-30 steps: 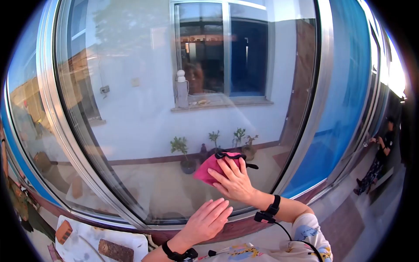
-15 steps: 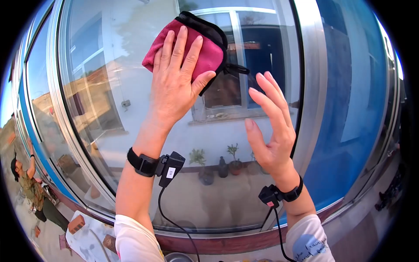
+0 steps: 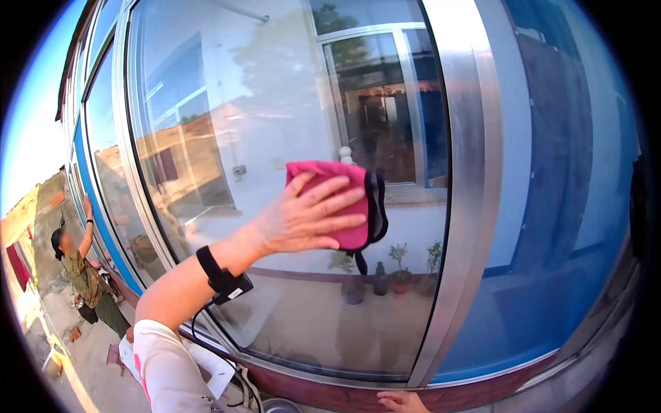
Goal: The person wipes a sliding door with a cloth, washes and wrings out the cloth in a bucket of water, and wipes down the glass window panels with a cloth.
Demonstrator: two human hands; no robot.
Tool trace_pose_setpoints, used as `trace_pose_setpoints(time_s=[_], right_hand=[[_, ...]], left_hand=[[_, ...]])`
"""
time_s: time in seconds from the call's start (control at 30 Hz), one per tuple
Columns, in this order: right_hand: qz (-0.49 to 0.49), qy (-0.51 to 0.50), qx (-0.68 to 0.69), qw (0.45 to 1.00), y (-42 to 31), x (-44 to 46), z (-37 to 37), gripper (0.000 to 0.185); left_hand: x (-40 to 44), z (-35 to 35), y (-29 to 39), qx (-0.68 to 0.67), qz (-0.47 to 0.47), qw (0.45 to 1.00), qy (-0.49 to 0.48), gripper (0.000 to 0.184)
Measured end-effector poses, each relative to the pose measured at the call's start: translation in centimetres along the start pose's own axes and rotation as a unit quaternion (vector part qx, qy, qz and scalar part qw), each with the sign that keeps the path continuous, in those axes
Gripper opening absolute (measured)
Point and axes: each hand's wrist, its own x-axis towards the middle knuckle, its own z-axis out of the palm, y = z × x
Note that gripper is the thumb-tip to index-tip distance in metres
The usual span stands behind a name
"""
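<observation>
My left hand [image 3: 310,217] presses a pink cloth [image 3: 351,237] with black trim flat against the large window pane [image 3: 275,303]. Its fingers are stretched over the cloth, and a black strap loop hangs below. A black band with a small box sits on the left wrist. Only part of my right hand [image 3: 403,402] shows, at the bottom edge by the sill; its fingers look loosely extended and nothing is seen in them.
A wide metal frame [image 3: 468,172] stands right of the pane, with blue-tinted glass [image 3: 537,296] beyond. At the far left a co-worker [image 3: 86,275] reaches up to another window. A white board [image 3: 210,368] and a metal bowl [image 3: 279,406] lie low.
The right hand was on the cloth first, then the left. Since then my left hand and the cloth have moved down and to the right, and my right hand has dropped to the bottom edge.
</observation>
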Motion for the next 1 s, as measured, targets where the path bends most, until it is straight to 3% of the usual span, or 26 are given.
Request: trace_pose_setpoints(time_s=[0.07, 0.1, 0.17, 0.23, 0.3, 0.33, 0.37, 0.4, 0.43, 0.5, 0.57, 0.6, 0.7, 0.83, 0.93, 0.97, 1.0], right_hand=[[0.028, 0.019, -0.001, 0.999, -0.1, 0.3, 0.1, 0.03], [0.025, 0.018, -0.001, 1.0, -0.7, 0.7, 0.0, 0.03], [-0.019, 0.058, -0.012, 0.998, -1.9, 1.1, -0.3, 0.029], [-0.015, 0.071, -0.019, 0.997, -2.1, 0.7, -0.7, 0.029], [-0.012, 0.089, -0.02, 0.996, -1.0, 0.8, -0.5, 0.029], [0.002, 0.085, -0.019, 0.996, 1.0, 0.2, -0.4, 0.03], [0.017, 0.083, -0.013, 0.996, 2.6, -0.5, 0.2, 0.03], [0.022, 0.111, 0.004, 0.994, 3.3, -1.4, 1.1, 0.031], [0.022, 0.111, 0.005, 0.994, 4.3, -2.4, 0.9, 0.031], [0.108, 0.082, 0.067, 0.988, 5.4, -3.7, 1.3, 0.032], [0.137, 0.052, 0.011, 0.989, 3.4, -4.1, -0.4, 0.035], [0.165, 0.035, -0.007, 0.986, 2.9, -4.4, -0.8, 0.038], [0.18, 0.008, -0.024, 0.983, 4.0, -4.4, -0.9, 0.042], [0.164, 0.014, -0.006, 0.986, 3.5, -4.0, -1.4, 0.043], [0.099, 0.021, -0.054, 0.993, 6.0, -2.5, -1.5, 0.046], [0.1, 0.024, -0.058, 0.993, 6.6, -2.3, -1.6, 0.046], [0.101, 0.026, -0.063, 0.993, 7.1, -2.2, -1.5, 0.046]], left_hand=[[5.9, -0.9, -8.1, 0.057, -0.066, 0.991, 0.104, 0.055], [8.4, -1.6, -12.5, 0.06, -0.065, 0.991, 0.103, 0.055], [11.7, -2.4, -19.9, 0.116, -0.192, 0.966, 0.13, 0.059], [13.7, -2.3, -23.1, 0.123, -0.276, 0.944, 0.131, 0.059], [14.0, -0.5, -23.0, 0.14, -0.267, 0.94, 0.163, 0.06], [13.1, -0.8, -20.4, 0.127, -0.239, 0.952, 0.145, 0.06], [12.2, -1.3, -16.7, 0.086, -0.153, 0.971, 0.162, 0.055], [9.1, -1.3, -7.6, 0.065, -0.075, 0.989, 0.108, 0.054], [9.5, -2.0, -6.8, 0.06, -0.084, 0.991, 0.085, 0.056], [4.8, -1.5, 1.1, -0.021, -0.009, 0.999, -0.043, 0.057], [-0.2, 0.3, 7.6, -0.022, 0.135, 0.982, -0.127, 0.055], [-2.2, 1.3, 9.4, -0.054, 0.195, 0.969, -0.142, 0.062], [-0.7, 0.8, 6.1, -0.103, 0.209, 0.962, -0.145, 0.054], [9.3, -2.6, -3.5, 0.071, 0.004, 0.997, -0.012, 0.064], [16.0, -2.1, -13.1, 0.089, -0.037, 0.985, 0.146, 0.057], [18.2, -3.5, -15.1, 0.082, -0.122, 0.986, 0.072, 0.06], [19.9, -3.0, -18.0, 0.083, -0.177, 0.977, 0.088, 0.06]])
